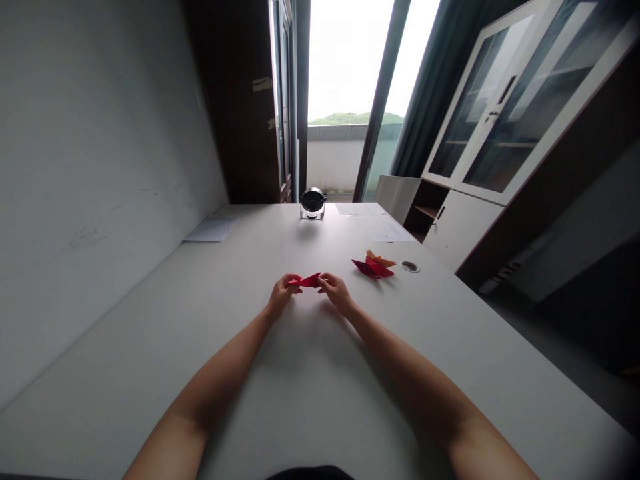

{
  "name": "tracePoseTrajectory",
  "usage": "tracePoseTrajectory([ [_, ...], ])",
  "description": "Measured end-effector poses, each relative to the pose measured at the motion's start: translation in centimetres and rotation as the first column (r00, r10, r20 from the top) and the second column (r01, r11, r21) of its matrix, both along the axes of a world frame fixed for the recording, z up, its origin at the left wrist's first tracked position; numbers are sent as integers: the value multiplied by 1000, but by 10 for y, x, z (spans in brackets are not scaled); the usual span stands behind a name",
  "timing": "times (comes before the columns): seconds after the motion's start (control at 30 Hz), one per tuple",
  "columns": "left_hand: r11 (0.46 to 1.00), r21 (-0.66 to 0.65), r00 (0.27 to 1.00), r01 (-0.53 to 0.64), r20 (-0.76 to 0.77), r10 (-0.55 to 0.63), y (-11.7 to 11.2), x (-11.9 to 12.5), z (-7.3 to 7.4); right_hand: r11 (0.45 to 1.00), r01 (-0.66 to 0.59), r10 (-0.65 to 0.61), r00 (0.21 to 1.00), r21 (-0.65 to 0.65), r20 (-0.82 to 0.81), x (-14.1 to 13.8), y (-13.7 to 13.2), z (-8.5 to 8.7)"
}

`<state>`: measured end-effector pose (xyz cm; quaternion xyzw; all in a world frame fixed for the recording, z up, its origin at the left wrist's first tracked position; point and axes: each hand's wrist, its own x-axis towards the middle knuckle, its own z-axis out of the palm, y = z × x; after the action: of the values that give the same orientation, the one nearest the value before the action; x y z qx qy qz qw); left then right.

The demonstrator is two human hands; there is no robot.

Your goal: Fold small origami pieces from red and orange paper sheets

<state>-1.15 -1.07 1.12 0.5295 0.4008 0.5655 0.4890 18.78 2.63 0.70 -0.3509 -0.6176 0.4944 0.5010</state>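
Observation:
A folded piece of red paper (306,281) is held between both my hands just above the white table (300,400), near its middle. My left hand (281,294) pinches the paper's left end, fingers closed on it. My right hand (334,291) pinches the right end in the same way. A small pile of folded paper pieces, dark red and orange (376,265), lies on the table to the right of my right hand, apart from it.
A small black desk fan (313,203) stands at the table's far edge. Sheets of white paper (211,229) lie at the far left, and more sheets (383,229) at the far right. A round cable hole (410,267) sits beside the pile. A glass-door cabinet (505,113) stands at the right.

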Motion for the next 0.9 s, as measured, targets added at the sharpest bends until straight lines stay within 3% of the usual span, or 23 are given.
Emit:
tracePoseTrajectory([
  [0.47,999,45,1000,16,-12,-16,-2,2,3,992,92,-103,983,82,149,1,0,-1],
  [0.9,999,42,999,-16,41,14,6,3,-10,998,21,-32,982,60,185,0,-2,0],
])
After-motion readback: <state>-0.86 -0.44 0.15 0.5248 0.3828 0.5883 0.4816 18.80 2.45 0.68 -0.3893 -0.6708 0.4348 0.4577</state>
